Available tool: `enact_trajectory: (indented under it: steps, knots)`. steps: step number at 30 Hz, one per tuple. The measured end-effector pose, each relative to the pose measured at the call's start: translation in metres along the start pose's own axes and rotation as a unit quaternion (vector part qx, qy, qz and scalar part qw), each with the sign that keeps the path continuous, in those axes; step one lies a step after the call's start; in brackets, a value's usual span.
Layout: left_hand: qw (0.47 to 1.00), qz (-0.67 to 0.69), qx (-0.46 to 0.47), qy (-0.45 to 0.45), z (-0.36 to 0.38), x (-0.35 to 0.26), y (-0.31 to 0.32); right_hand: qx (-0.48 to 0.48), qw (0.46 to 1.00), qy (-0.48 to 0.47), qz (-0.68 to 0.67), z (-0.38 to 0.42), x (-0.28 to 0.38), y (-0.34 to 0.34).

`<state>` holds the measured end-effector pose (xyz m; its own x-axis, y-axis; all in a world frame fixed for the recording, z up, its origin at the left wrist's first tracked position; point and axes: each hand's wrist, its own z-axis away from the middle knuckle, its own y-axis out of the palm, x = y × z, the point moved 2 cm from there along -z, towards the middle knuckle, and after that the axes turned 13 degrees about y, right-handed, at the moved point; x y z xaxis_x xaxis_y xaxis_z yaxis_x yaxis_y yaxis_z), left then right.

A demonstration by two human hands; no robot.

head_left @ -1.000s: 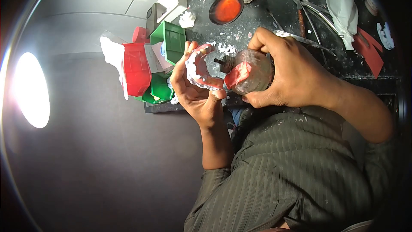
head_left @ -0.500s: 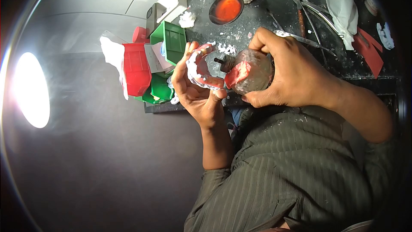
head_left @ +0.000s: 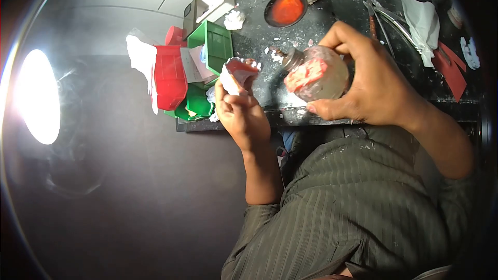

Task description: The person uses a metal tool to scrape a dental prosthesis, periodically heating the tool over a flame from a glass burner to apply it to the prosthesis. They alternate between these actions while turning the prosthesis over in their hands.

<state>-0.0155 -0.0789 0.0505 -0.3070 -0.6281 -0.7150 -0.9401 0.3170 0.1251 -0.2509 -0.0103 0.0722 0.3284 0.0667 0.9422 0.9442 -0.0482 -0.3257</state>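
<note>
My left hand (head_left: 243, 116) grips a pink wax denture base (head_left: 243, 72) with small white teeth along its edge, tilted above the bench's front edge. A glass spirit lamp (head_left: 334, 75) is in my right hand (head_left: 371, 80), its thumb and fingers wrapped around the round body. Pink wax (head_left: 307, 75) coats the side of the lamp. The lamp's neck and wick (head_left: 289, 58) point left toward the denture, with a gap between them. No flame can be made out.
Behind my hands, a pan of red-orange wax (head_left: 287, 9) rests on the dark bench (head_left: 246, 8). Green (head_left: 219, 46) and red bins (head_left: 170, 78) stand left. Metal tools (head_left: 394, 21), white cloth (head_left: 419, 21) and red sheet pieces (head_left: 450, 72) lie right. White crumbs dot the bench.
My left hand has turned the denture from a face-up arch to a tilted, edge-on pose. The lamp has moved slightly right, widening the gap between them.
</note>
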Motion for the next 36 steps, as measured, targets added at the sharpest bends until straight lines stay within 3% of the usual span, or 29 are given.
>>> enact_trajectory:
  steps: [2,4,7,14,16,20,27,29,33,36]
  knots:
    - [0.988,0.066,-0.101,-0.097,0.007,0.007,-0.014,-0.007,0.999,0.002,-0.034,-0.001,-0.003,-0.001]
    - [0.961,0.186,-0.127,-0.159,0.005,0.002,-0.017,0.002,0.999,0.010,-0.042,0.000,-0.002,-0.001]
    - [0.969,0.170,-0.062,-0.169,0.005,0.003,-0.025,-0.008,0.999,-0.006,-0.034,0.000,-0.004,0.000]
    - [0.954,0.247,-0.051,-0.159,0.004,-0.006,-0.009,0.001,0.999,0.007,-0.035,0.000,-0.002,0.000]
    - [0.986,0.135,0.007,-0.100,0.004,-0.008,-0.007,0.003,0.999,0.010,-0.040,0.000,-0.002,0.000]
    - [0.986,0.065,0.004,-0.152,0.007,-0.014,-0.010,0.006,0.999,-0.001,-0.034,0.001,-0.002,0.000]
    - [0.987,0.070,0.021,-0.141,0.010,-0.016,-0.016,-0.014,0.999,-0.034,-0.026,0.001,-0.001,0.001]
    - [0.974,0.181,-0.022,-0.134,0.012,-0.015,-0.015,-0.014,0.999,-0.036,-0.028,0.001,-0.002,0.002]
    - [0.988,0.078,0.029,-0.133,0.014,-0.009,-0.023,-0.027,0.997,-0.063,0.017,0.001,-0.003,0.002]
    - [0.987,0.114,0.009,-0.114,0.012,-0.008,-0.022,-0.009,0.999,-0.045,-0.007,0.001,-0.003,0.003]
